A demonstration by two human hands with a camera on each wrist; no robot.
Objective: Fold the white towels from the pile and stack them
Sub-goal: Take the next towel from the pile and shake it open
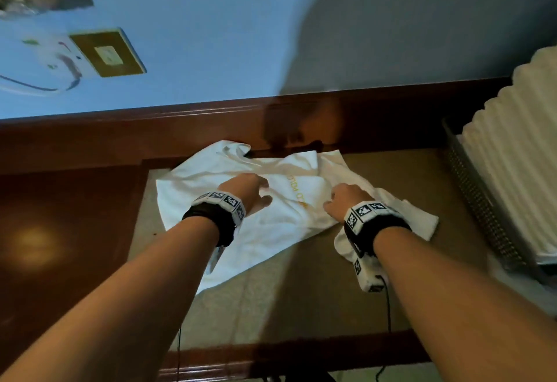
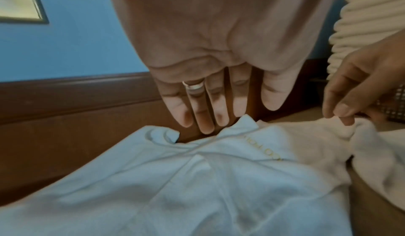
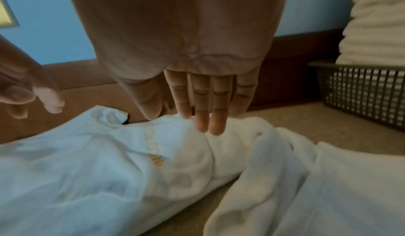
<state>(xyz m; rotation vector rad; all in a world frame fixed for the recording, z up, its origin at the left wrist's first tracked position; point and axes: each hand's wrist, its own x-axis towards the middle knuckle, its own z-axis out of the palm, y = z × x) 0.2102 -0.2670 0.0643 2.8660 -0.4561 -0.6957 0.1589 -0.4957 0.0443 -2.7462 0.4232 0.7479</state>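
wall plate: brass-coloured plate (image 1: 107, 53) on the blue wall (image 1: 196, 35), far left, with a white cable (image 1: 36, 87) below it
wood surround: dark brown frame (image 1: 60, 216) runs round a beige inset panel (image 1: 301, 291), which is the work surface
towel: white towel (image 1: 241, 210) lies spread and wrinkled on the beige panel, its far edge against the wood rail; gold stitched lettering (image 1: 297, 190) runs across the middle, too blurred to read; the right part is bunched into thick folds (image 3: 274, 153)
left hand: left hand (image 1: 248, 190) sits over the towel's middle-left; the left wrist view shows the fingers (image 2: 203, 115) straight, close together and pointing down toward the far edge of the cloth; nothing gripped; a ring (image 2: 194, 85) on one finger; contact with the cloth: cannot tell
right hand: right hand (image 1: 346, 200) is over the bunched right part, just right of the lettering; head view shows it slightly cupped; the right wrist view shows the fingers (image 3: 210, 111) extended, tips at or just above a raised fold; the left wrist view seems to show thumb and forefinger tips (image 2: 344, 113) nipping a small ridge of cloth, a light pinch, not a full grasp
wrist bands: black straps with marker tags on both wrists (image 1: 223, 203) (image 1: 366, 214)
basket: dark mesh basket (image 1: 482, 200) at the far right, apart from the towel
stack: folded white towels (image 1: 518, 140) piled high in the basket
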